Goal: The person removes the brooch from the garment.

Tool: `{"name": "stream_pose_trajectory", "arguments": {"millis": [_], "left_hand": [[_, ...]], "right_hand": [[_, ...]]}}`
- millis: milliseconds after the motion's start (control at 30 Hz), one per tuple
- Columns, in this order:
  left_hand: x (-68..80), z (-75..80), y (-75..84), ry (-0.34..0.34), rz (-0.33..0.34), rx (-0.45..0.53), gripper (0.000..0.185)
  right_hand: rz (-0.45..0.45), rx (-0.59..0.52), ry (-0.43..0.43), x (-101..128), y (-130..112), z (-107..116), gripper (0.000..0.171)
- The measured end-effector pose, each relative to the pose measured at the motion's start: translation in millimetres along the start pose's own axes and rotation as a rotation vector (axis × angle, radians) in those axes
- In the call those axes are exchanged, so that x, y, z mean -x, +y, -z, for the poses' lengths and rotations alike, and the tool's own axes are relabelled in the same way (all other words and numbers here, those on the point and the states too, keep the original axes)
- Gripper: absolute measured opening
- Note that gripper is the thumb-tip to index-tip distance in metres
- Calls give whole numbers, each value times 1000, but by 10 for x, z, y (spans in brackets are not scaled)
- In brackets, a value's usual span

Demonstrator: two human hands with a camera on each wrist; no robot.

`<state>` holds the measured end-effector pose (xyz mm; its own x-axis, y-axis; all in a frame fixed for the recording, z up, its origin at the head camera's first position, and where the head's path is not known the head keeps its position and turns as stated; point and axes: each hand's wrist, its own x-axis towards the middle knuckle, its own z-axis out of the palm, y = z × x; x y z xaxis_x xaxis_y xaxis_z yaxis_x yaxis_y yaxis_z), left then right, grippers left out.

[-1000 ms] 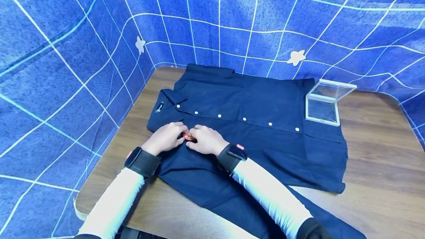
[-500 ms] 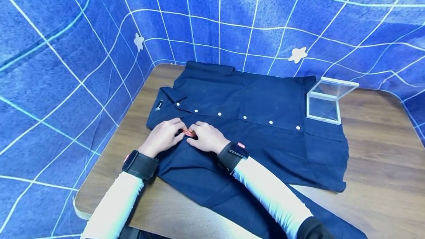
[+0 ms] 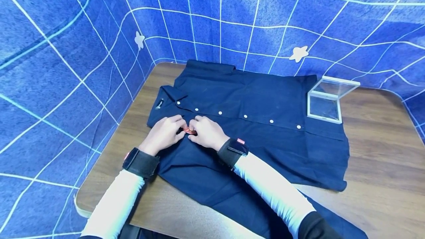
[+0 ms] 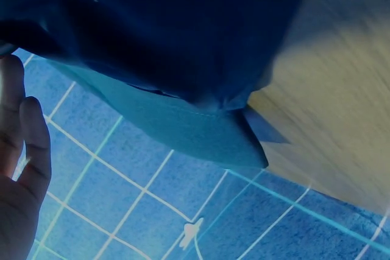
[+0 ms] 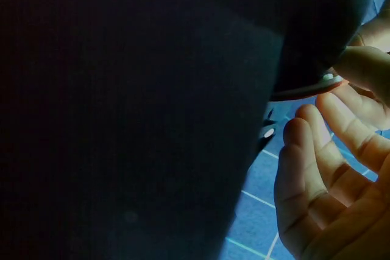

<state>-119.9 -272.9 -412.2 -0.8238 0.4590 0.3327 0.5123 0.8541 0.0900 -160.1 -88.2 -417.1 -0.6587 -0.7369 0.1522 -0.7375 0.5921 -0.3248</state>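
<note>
A small, shiny red badge (image 3: 190, 131) lies against the chest of a navy button-up shirt (image 3: 272, 99), just below the collar. From its left side my left hand (image 3: 166, 134) pinches it between thumb and fingers. My right hand (image 3: 209, 132) pinches the opposite edge. In the right wrist view the badge's thin rim (image 5: 304, 94) shows beside dark cloth, with the fingertips right at it; its back is hidden. The left wrist view has mostly shirt fabric (image 4: 183, 35) and part of the left hand's fingers (image 4: 35, 144).
An open clear-lidded case (image 3: 323, 110) with a white frame stands on the shirt's hem at the right. The shirt's white buttons run across the middle. The wooden table (image 3: 382, 150) meets a blue grid-patterned cloth (image 3: 212, 14) behind and at left.
Both hands keep hold of the badge and shift only slightly. The badge turns a little to a flatter angle. The head view has tilted slightly.
</note>
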Motion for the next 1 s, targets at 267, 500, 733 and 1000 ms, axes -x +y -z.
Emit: {"name": "stream_pose_trajectory", "arguments": {"millis": [267,500,733,1000], "left_hand": [[-11,22,39,-21,2,-56,16],[-14,39,42,-29,24,-62,16],[-5,71,32,-56,51,-80,16],[-9,48,-5,-66,55,-120,12]], "right_hand": [[52,50,12,-20,-26,-15,16],[67,65,60,-16,-50,-5,12],[68,98,81,-7,-66,-5,7],[74,110,96,3,-73,18,7]]}}
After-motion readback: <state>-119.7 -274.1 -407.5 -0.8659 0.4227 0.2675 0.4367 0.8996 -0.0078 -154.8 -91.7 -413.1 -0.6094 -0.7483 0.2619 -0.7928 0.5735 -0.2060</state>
